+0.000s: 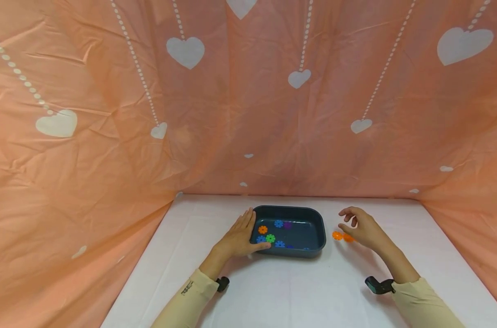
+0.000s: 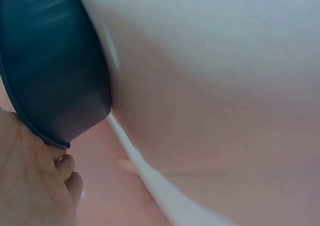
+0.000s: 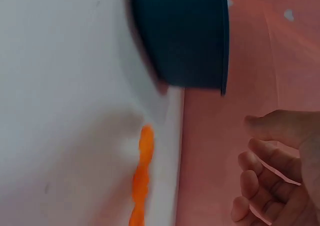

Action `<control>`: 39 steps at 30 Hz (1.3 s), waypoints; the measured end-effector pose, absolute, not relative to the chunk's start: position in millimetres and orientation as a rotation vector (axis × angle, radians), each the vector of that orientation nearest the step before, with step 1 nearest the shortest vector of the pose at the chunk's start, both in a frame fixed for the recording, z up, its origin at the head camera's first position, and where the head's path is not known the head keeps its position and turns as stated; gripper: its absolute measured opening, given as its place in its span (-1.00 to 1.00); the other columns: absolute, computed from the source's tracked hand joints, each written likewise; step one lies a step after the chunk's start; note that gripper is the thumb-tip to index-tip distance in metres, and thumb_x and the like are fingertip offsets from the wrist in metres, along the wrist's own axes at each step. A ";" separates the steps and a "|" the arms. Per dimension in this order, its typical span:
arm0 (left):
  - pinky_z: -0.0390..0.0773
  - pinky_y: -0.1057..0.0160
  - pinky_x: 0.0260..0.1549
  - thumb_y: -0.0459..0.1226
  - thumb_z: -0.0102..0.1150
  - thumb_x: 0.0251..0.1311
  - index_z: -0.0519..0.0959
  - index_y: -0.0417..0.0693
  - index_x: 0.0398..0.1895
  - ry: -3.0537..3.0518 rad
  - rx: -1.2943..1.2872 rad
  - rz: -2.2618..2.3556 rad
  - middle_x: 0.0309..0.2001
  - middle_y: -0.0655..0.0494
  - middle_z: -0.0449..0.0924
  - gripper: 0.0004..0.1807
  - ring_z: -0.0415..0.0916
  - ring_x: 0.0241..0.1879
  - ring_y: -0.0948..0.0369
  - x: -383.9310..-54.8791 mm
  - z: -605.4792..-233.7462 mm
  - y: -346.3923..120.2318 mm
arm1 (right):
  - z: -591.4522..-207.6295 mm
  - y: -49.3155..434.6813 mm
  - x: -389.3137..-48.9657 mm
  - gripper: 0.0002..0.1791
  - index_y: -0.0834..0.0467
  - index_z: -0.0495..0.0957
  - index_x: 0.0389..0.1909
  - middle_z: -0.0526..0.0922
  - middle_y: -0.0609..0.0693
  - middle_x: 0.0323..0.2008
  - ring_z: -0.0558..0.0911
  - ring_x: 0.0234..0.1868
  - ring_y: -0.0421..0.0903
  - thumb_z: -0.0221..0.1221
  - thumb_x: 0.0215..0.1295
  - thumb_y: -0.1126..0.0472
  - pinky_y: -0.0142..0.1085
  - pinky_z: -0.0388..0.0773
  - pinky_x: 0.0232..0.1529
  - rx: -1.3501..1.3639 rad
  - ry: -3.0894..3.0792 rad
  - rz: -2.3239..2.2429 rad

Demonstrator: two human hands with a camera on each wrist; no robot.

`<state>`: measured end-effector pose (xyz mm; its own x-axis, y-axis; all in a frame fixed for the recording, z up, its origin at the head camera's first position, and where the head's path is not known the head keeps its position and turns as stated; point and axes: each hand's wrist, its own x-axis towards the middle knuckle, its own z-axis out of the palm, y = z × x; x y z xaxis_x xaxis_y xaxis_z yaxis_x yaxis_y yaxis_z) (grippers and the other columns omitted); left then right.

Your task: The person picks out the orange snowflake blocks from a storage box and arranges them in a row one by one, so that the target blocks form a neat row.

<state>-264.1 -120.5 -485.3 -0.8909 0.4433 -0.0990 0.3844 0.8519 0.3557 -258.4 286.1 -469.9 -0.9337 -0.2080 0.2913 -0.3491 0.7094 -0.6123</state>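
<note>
A dark blue-grey rectangular tray (image 1: pixel 307 231) lies on the table with several flower-shaped plastic pieces inside: orange (image 1: pixel 263 230), green (image 1: pixel 270 238), blue (image 1: pixel 279 223) and purple (image 1: pixel 287 225). My left hand (image 1: pixel 239 238) rests on the tray's left rim, fingers straight, thumb over the near corner. Right of the tray, my right hand (image 1: pixel 365 229) hovers above the table with loosely bent fingers and nothing between them. Below it lie orange flower pieces (image 1: pixel 337 235), which look like a row in the right wrist view (image 3: pixel 142 178). The left wrist view shows the tray's outer wall (image 2: pixel 55 66).
A white cloth covers the table (image 1: pixel 273 291). Behind it and at both sides hangs a peach curtain (image 1: pixel 273 136) with pale hearts. Each wrist wears a dark strapped device, one on the left (image 1: pixel 222 284) and one on the right (image 1: pixel 378 285).
</note>
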 end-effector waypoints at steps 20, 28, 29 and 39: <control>-0.20 -0.02 0.70 0.48 0.15 0.30 -0.21 -0.19 0.77 2.845 0.639 0.517 0.78 -0.06 -0.38 0.35 -0.38 0.75 0.01 -265.1 -485.7 -120.8 | -475.3 204.0 -286.5 -0.70 0.34 0.66 0.02 0.59 -0.01 -0.29 0.47 -0.33 -0.13 0.45 0.31 0.39 -0.33 0.48 -0.31 0.762 -2.687 1.063; -0.20 -0.01 0.70 0.49 0.14 0.29 -0.22 -0.18 0.77 2.845 0.629 0.513 0.78 -0.06 -0.37 0.36 -0.37 0.75 0.01 -266.6 -485.4 -120.7 | -478.1 178.1 -294.5 -0.70 0.32 0.66 -0.01 0.63 0.03 -0.28 0.52 -0.28 -0.13 0.47 0.30 0.34 -0.27 0.56 -0.22 0.848 -2.714 1.030; -0.20 -0.01 0.70 0.50 0.13 0.29 -0.22 -0.18 0.77 2.845 0.629 0.508 0.78 -0.06 -0.37 0.36 -0.37 0.75 0.01 -266.8 -485.4 -120.8 | -478.1 174.8 -294.9 -0.69 0.32 0.66 -0.01 0.63 0.02 -0.28 0.53 -0.27 -0.12 0.47 0.30 0.33 -0.26 0.57 -0.21 0.855 -2.720 1.023; -0.20 0.00 0.70 0.48 0.13 0.31 -0.22 -0.22 0.76 2.844 0.641 0.482 0.77 -0.09 -0.37 0.35 -0.35 0.75 0.00 -267.3 -485.3 -120.4 | -481.7 146.3 -305.1 -0.67 0.31 0.64 0.01 0.67 0.04 -0.24 0.57 -0.26 -0.17 0.48 0.32 0.29 -0.25 0.64 -0.18 0.957 -2.776 1.018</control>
